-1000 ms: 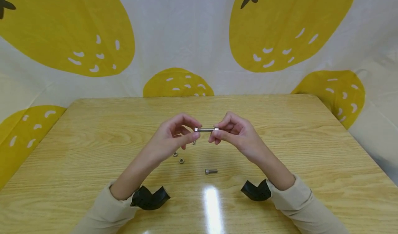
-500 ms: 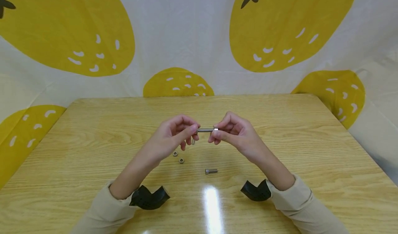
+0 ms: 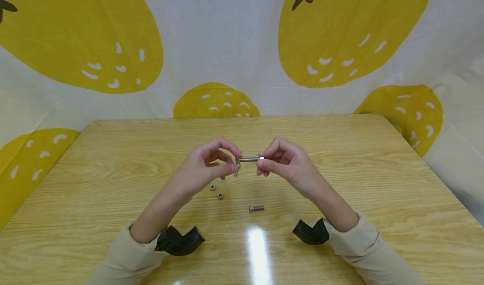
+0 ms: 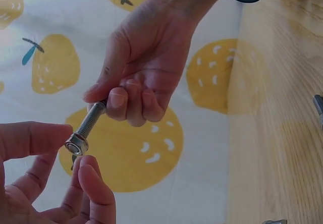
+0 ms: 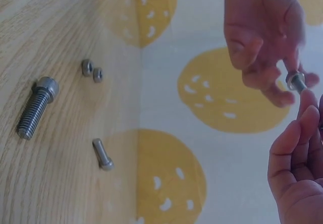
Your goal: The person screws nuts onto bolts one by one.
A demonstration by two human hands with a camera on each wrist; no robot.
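Both hands hold one silver bolt (image 3: 248, 159) level above the table, in the middle of the head view. My right hand (image 3: 289, 161) pinches it at the right end, the fingers covering most of that end. A hex nut (image 4: 76, 144) sits on the left end of the threaded shank. Thumb and a fingertip of my left hand (image 3: 208, 165) lie on either side of this nut, other fingers loosely bent. On the table below are two loose nuts (image 3: 213, 187) and a socket-head bolt (image 5: 38, 108). Another bolt (image 5: 103, 156) lies beyond, partly behind the left fingers in the head view.
A wood-grain table (image 3: 132, 184) spans the view, with a patterned yellow and white cloth (image 3: 223, 45) hanging behind and beside it. Black curved mounts (image 3: 181, 241) are attached at both sleeve cuffs. Glare shows near the table's front.
The left thumb rolled up over the nut, then came down again, so the nut shows once more between thumb and finger. The right hand keeps its grip, barely moving.
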